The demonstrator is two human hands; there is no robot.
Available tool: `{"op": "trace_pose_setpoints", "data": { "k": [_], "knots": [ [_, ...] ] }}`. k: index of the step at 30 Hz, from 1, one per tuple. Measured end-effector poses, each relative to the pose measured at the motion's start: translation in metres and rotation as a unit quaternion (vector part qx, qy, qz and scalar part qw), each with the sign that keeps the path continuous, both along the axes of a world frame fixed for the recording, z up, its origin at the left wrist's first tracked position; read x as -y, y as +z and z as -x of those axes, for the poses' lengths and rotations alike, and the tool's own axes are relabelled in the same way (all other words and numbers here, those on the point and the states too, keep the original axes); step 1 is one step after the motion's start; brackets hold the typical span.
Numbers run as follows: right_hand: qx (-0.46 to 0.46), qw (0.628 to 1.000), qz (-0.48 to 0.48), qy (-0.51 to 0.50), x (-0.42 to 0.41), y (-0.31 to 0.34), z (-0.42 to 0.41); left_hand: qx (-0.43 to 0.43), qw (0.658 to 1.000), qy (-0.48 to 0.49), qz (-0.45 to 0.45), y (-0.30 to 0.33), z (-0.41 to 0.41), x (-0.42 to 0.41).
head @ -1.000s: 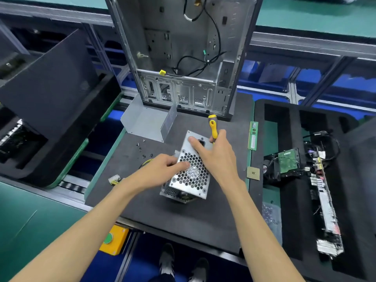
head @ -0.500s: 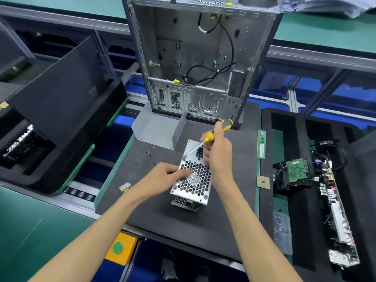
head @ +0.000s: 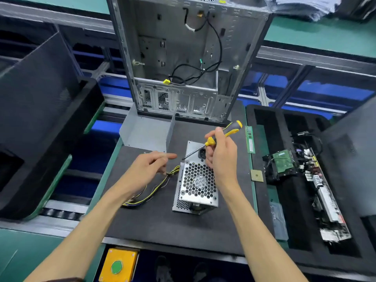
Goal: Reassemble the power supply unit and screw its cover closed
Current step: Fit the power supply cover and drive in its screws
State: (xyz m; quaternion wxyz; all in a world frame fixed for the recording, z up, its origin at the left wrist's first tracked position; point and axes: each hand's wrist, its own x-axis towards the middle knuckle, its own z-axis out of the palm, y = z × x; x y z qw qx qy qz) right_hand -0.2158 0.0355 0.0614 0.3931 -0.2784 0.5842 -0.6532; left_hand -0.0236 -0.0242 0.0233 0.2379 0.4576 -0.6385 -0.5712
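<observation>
green workbench, dark mat

The scene was brightly and evenly lit, seemingly from overhead, with only soft, short shadows under the hands and beside the power supply unit on the dark mat. The unit's perforated metal top caught a pale sheen, and the open computer case at the far side reflected mild glare. Wide-angle distortion bowed the rails and trays toward the left and right edges. The far right corner was smeared, perhaps by motion blur; fine detail in the right tray was soft.
</observation>
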Motion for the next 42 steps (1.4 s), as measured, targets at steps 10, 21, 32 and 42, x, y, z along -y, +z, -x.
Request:
{"op": "trace_pose_setpoints", "data": {
  "k": [10,21,32,42],
  "knots": [
    [0.053,0.998,0.032,-0.015,0.002,-0.003,0.002,-0.21,0.974,0.038,-0.077,0.012,0.017,-0.009],
    [0.075,0.996,0.045,-0.019,0.002,-0.004,0.005,-0.22,0.956,0.09,-0.175,0.021,0.021,-0.009],
    [0.051,0.998,0.03,-0.028,0.004,-0.006,0.005,-0.222,0.954,0.051,-0.197,0.027,0.031,-0.009],
    [0.055,0.997,0.037,-0.031,0.004,-0.007,0.006,-0.243,0.946,0.093,-0.194,0.026,0.032,-0.01]
  ]
}}
